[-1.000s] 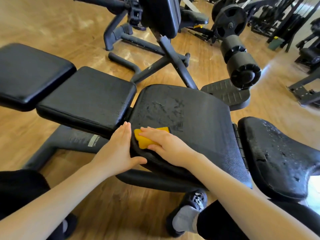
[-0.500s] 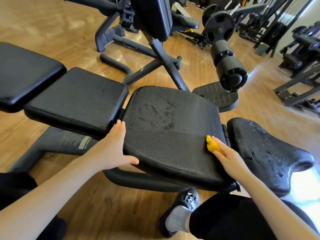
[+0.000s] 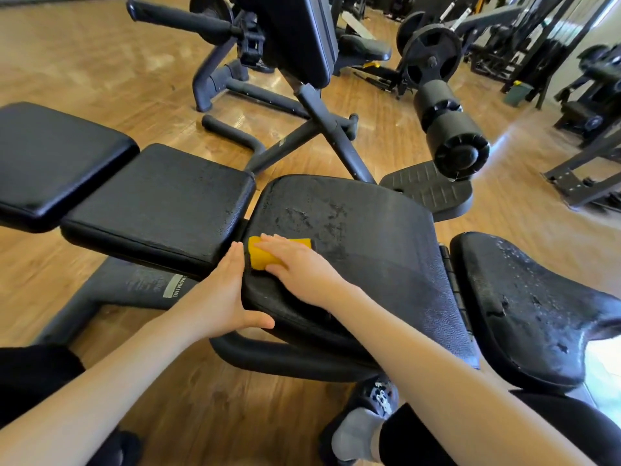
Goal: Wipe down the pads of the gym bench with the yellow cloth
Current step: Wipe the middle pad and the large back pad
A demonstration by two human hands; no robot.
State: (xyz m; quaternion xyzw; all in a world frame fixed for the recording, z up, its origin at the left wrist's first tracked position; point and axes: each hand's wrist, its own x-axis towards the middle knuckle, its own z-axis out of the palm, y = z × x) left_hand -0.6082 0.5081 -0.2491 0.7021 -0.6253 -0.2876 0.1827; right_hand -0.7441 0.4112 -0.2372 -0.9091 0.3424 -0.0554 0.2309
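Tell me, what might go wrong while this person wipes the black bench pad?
The folded yellow cloth covers little of the wide black middle pad, so the wet streaks on its far half may get missed. The left hand rests at the gap beside the neighbouring flat black pad; its fingers might get pinched if a pad shifts.

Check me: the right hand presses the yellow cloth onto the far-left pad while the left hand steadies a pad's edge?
Wrong pad. The head view shows the right hand pressing the yellow cloth onto the wide third pad from the left; the left hand steadies that pad's edge.
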